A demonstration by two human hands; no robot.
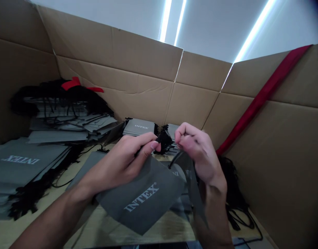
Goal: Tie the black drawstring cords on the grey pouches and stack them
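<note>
A grey INTEX pouch (148, 193) hangs tilted over the table, with my left hand (133, 152) pinching its top corner between thumb and fingers. My right hand (197, 148) is raised beside it, fingers curled closed. From below those fingers a black drawstring (176, 159) runs down toward the pouch. A grey flap of fabric (192, 183) hangs under my right hand along the forearm; whether it belongs to the same pouch I cannot tell. What sits inside the right fingers is mostly hidden, though the cord leads up to them.
Stacked grey INTEX pouches (21, 166) with black cord ends lie at left. Behind them rises a heap of pouches (68, 110) topped by black cords and a red strip (73, 83). Smaller stacks (140, 127) stand at the back. Black cords (231, 183) lie right. Cardboard walls (122, 62) surround the table.
</note>
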